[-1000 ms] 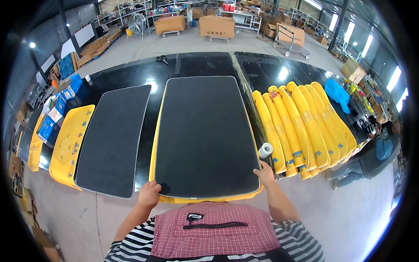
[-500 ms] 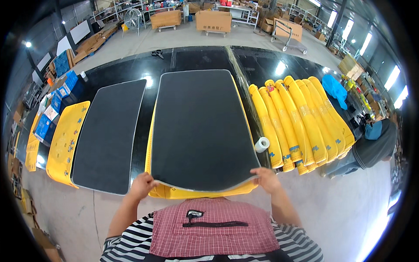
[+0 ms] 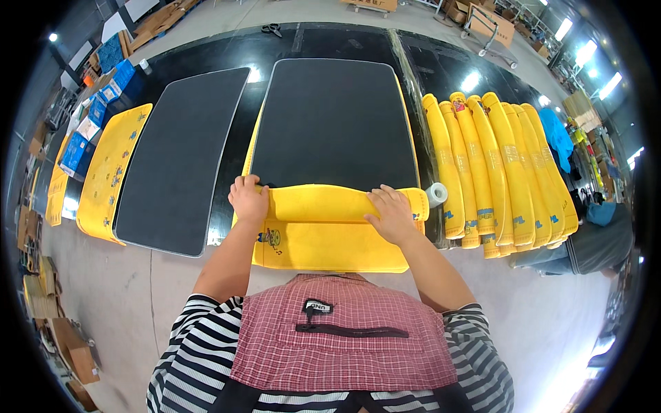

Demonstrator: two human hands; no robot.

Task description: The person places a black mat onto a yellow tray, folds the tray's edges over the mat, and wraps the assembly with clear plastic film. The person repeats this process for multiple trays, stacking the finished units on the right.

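One wide fisheye view is provided, taken from the left side of the person's head and directed downward and forward across the black table (image 3: 348, 43). The checked apron (image 3: 344, 361) is seen from above, close by at the near side, with the left hand (image 3: 249, 201) and right hand (image 3: 394, 215) framed a little farther off. The floor (image 3: 131, 296) is taken in on the left, right and far sides, and straight edges are bent toward the dark rim.
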